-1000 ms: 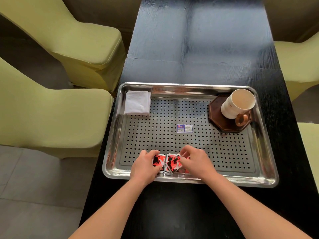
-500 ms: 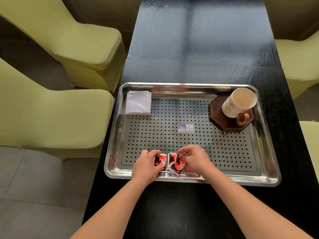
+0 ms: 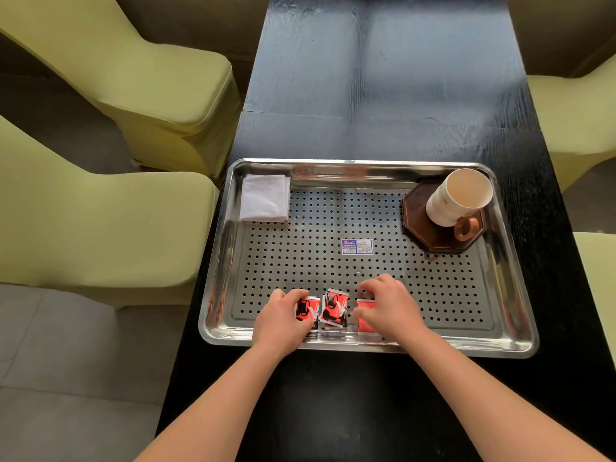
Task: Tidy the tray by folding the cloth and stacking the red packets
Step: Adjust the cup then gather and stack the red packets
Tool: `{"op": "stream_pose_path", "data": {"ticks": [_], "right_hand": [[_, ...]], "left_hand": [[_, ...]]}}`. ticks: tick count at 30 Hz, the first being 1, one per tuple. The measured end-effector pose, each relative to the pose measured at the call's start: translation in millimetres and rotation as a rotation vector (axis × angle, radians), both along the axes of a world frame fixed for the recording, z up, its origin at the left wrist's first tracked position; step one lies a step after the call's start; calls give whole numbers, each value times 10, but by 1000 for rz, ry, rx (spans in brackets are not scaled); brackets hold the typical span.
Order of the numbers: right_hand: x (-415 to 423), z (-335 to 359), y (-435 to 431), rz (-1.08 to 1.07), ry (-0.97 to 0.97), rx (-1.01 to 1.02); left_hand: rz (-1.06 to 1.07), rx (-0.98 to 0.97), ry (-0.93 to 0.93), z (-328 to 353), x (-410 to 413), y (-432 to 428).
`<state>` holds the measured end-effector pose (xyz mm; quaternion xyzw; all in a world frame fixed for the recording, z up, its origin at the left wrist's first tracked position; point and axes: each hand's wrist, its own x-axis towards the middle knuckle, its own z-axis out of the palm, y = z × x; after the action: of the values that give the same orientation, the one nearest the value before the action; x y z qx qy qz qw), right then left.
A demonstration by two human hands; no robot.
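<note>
A perforated steel tray (image 3: 506, 315) lies on the black table. A folded white cloth (image 3: 265, 198) rests in its far left corner. Three red packets stand in a row along the near rim. My left hand (image 3: 281, 323) grips the left packet (image 3: 307, 311). A middle packet (image 3: 334, 308) stands free between my hands, tilted slightly. My right hand (image 3: 388, 308) is closed over the right packet (image 3: 365, 323), which it mostly hides.
A white mug (image 3: 458, 196) with a brown handle lies tipped on a dark octagonal coaster (image 3: 430, 238) in the tray's far right corner. A blue label (image 3: 356, 246) sits mid-tray. Green covered chairs (image 3: 110, 225) flank the black table (image 3: 383, 78).
My right hand has let go of the middle packet and shifted right onto the right packet. The left hand stays on the left packet.
</note>
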<state>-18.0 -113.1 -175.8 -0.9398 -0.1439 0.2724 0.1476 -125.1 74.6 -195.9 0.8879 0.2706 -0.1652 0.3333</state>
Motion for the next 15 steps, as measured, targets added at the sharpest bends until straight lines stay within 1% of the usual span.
{"op": "stream_pose_path", "data": {"ticks": [2,4,10,15], "right_hand": [[-27,0,-82,93,8,-88],[-45,-22,-112,120,4,-103],[-56,-40,-93,106,-10,-101],[-20,-31,-175,58,-49,-33]], "left_hand": [[7,-16,4,4,3,-7],[19,-43,13,11,6,-4],[83,-111,4,20,33,27],[98,-127,-3,39,37,21]]}}
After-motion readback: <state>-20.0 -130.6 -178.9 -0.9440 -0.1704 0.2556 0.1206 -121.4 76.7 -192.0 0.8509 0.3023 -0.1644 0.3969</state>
